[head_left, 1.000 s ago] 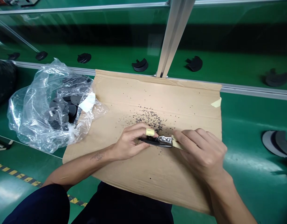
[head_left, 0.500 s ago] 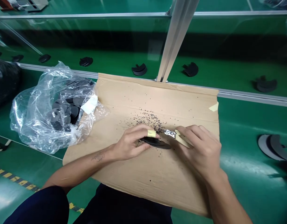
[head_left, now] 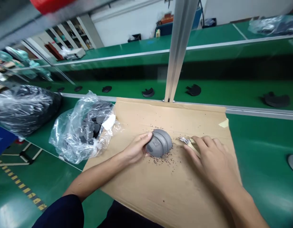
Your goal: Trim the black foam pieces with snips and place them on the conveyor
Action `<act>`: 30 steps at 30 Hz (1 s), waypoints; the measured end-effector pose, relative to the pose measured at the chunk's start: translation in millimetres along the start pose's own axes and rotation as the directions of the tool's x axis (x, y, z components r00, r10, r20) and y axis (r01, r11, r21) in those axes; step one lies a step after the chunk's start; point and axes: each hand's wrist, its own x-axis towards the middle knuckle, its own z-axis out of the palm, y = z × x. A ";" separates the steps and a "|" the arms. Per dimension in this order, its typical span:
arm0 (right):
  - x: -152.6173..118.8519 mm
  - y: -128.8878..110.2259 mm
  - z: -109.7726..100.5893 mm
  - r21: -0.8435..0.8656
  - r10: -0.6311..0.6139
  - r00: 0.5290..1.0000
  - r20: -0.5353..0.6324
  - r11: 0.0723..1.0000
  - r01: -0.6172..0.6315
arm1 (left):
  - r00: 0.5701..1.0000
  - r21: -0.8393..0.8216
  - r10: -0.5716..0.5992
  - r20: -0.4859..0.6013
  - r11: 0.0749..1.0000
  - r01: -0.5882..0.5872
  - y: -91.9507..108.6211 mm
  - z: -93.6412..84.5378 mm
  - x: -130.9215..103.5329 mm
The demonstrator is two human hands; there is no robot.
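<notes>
My left hand (head_left: 138, 147) is closed on the left edge of a dark grey rounded plastic part (head_left: 159, 143), its thumb on top. The part is tilted so its broad face with a small square marking shows. In my right hand (head_left: 211, 156) is a pair of nippers (head_left: 188, 141) with pale yellow handles and metal jaws pointing left. The jaws are apart from the part, a short way to its right. Small dark scraps (head_left: 164, 160) lie scattered on the cardboard sheet (head_left: 141, 186) beneath both hands.
A clear plastic bag (head_left: 70, 136) holding dark parts lies to the left, with a larger filled bag (head_left: 27, 104) beyond it. A metal post (head_left: 176, 53) rises behind the cardboard. Several dark parts (head_left: 148, 92) sit spaced along the green surface behind.
My left hand has turned the plastic part from edge-on to showing its broad face. The nippers have moved away from it to the right. The camera view has tilted upward.
</notes>
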 end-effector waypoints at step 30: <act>-11.8 15.6 22.0 0.028 0.055 0.991 -0.122 0.998 -0.052 | 0.916 0.888 0.248 -0.316 0.418 0.193 71.6 -120.3 218.5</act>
